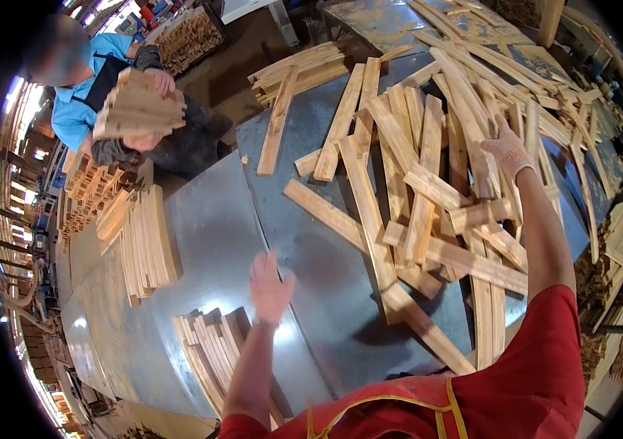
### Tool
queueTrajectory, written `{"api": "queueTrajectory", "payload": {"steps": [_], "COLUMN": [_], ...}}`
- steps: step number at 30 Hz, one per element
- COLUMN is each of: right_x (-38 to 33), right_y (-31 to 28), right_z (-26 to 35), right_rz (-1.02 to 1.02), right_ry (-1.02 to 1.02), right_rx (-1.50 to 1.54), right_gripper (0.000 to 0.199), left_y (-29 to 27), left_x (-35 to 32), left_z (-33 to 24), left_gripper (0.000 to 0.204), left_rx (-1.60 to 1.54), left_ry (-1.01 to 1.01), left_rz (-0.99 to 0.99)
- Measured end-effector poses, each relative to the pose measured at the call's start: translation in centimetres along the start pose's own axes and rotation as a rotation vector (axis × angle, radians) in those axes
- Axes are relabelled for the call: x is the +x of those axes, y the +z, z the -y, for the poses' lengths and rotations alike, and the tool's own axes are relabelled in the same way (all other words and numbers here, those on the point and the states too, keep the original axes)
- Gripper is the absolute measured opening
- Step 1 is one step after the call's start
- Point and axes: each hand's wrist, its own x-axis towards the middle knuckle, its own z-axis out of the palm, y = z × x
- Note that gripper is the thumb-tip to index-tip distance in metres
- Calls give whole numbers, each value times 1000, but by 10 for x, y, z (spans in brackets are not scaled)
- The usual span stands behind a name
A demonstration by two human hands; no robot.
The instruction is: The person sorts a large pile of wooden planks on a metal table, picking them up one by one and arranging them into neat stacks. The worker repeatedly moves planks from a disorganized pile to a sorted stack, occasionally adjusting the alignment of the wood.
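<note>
Over the heap of loose boards (421, 205), right side of the metal worktop (212, 197): one right grip (509, 151), arm stretched full out, fingers spread beside a long pale board (465, 110); whether clamped on it or only resting there, I cannot tell from where I stand.

Above a bare patch of metal, between heap and stacks: one left grip (269, 289), fingers apart, holding nothing.

Near stack (205, 351), one: boards laid side by side, ends uneven, partly hidden by the left forearm.

Middle stack (147, 245), one: further left, boards closely ranked, ends roughly level.

Far pile (304, 69), one: at the far edge, layered, a single board (278, 121) lying against its near side.

Co-worker (106, 77), one: far left, blue shirt, dark apron, both hands around a thick bundle of boards (139, 110); further stacks (92, 186) just below.

State of the work, judged by eye: well short of finished. Done: the ranked boards at left, plus the bundle in the co-worker's hands. Left: the whole heap, crossed at every angle, apparently outnumbering what lies in order on this worktop.
</note>
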Motion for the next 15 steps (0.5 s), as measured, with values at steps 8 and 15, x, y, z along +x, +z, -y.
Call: {"api": "queueTrajectory", "payload": {"steps": [8,15], "right_x": [17,42], "right_y": [21,13], "right_z": [20,52], "right_rz": [224,324], "right_ry": [189,22], "right_rx": [-218,573], "right_gripper": [90,78], "left_y": [24,42], "left_x": [266,336], "left_z": [-27,-36], "left_gripper": [72,57], "left_rx": [50,-217], "left_ry": [-267,-391], "left_rz": [84,168]}}
